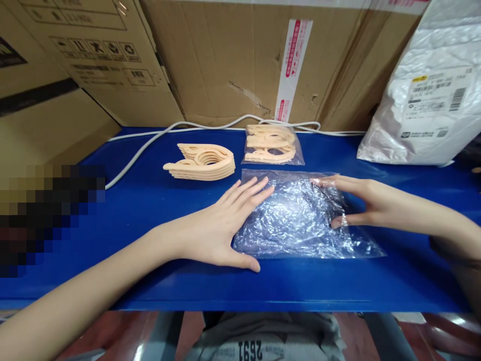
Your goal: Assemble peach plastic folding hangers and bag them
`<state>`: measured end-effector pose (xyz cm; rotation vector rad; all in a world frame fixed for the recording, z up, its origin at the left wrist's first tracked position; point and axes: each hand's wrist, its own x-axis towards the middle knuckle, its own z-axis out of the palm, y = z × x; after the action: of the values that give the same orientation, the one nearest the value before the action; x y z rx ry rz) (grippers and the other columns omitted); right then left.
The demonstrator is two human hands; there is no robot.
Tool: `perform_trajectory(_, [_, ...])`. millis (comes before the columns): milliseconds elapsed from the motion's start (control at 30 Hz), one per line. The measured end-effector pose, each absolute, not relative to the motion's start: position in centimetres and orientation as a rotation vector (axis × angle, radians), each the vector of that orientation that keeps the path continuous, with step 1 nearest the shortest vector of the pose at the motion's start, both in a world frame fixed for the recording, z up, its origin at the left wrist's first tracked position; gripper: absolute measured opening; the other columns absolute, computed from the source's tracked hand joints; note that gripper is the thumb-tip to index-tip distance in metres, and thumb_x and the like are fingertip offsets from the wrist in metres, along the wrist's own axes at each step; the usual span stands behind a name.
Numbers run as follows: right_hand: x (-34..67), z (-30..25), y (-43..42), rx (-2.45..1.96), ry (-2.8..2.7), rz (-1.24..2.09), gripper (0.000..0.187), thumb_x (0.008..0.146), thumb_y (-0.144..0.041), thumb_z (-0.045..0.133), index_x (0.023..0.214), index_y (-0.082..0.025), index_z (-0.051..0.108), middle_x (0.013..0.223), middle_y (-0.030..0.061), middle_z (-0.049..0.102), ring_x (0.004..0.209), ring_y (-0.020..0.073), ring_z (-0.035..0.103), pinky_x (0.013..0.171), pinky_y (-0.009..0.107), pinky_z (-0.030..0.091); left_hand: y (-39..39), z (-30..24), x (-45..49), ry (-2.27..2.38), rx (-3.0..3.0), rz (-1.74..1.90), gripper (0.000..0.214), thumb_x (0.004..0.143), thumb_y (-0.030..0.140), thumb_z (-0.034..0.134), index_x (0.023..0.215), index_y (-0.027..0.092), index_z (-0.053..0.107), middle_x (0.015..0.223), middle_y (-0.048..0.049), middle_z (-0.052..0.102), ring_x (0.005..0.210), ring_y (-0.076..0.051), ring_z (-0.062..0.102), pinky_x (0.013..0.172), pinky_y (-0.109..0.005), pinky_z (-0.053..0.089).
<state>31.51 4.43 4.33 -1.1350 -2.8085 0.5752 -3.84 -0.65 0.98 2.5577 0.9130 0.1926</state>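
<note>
The blue table (150, 281) carries a barcode-labelled white parcel (421, 100) and a clear bag (289, 220). Clothing (221, 331) reads "2691", inverted. The left hand (220, 230) splays its fingers over the bag, gripping nothing; the right hand (366, 200), fingers parted, touches its right side, grip unclear.

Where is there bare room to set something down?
Blue tabletop is bare between white cable, peach stack and left hand, and between the clear bag and the near edge. Crowded: wrapped peach pieces nearly meet that bag.
</note>
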Motion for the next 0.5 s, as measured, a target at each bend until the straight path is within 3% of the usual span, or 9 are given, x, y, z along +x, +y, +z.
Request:
perform_trajectory(133, [31.4, 4.0, 4.4, -1.104, -2.816, 0.573, 0.090, 0.085, -0.057, 0.070, 0.160, -0.042, 0.023, 0.162, -0.0008, 0.038, 0.141, 0.0341, 0.046, 0.118, 0.053, 0.041, 0.3, 1.7, -4.7, 1.023, 2.668, 0.386, 0.123, 0.075, 0.080, 0.064, 0.162, 0.024, -0.002, 0.170, -0.0133, 0.002, 0.155, -0.039, -0.003, 0.125, -0.063, 0.003])
perform_trajectory(233, [30.9, 3.9, 4.0, -1.073, -2.806, 0.566, 0.091, 0.084, -0.055, 0.071, 0.160, -0.041, 0.023, 0.162, 0.0000, 0.039, 0.141, 0.0342, 0.046, 0.117, 0.051, 0.041, 1.5, 2.6, -6.0, 1.270, 2.753, 0.562, 0.107, 0.082, 0.077, 0.058, 0.162, 0.028, 0.006, 0.170, -0.0102, 0.014, 0.156, -0.038, 0.004, 0.124, -0.064, -0.005])
perform_trajectory(367, [30.4, 3.9, 3.8, -1.067, -2.807, 0.534, 0.078, 0.084, -0.056, 0.070, 0.153, -0.033, 0.042, 0.149, 0.0044, 0.055, 0.130, 0.0322, 0.057, 0.109, 0.047, 0.047, 3.2, 3.1, -8.2, 1.533, 2.779, 0.574, 0.088, 0.085, 0.077, 0.053, 0.157, 0.033, 0.027, 0.164, -0.0059, 0.033, 0.154, -0.038, 0.019, 0.123, -0.066, -0.011])
perform_trajectory(500, [30.0, 4.1, 3.7, -1.070, -2.816, 0.451, 0.063, 0.083, -0.063, 0.068, 0.133, -0.025, 0.062, 0.132, 0.0101, 0.062, 0.117, 0.0321, 0.062, 0.099, 0.046, 0.051, 4.6, 2.5, -10.1, 1.626, 2.744, 0.547, 0.088, 0.081, 0.083, 0.051, 0.151, 0.030, 0.041, 0.155, -0.0060, 0.047, 0.150, -0.037, 0.030, 0.124, -0.064, -0.010])
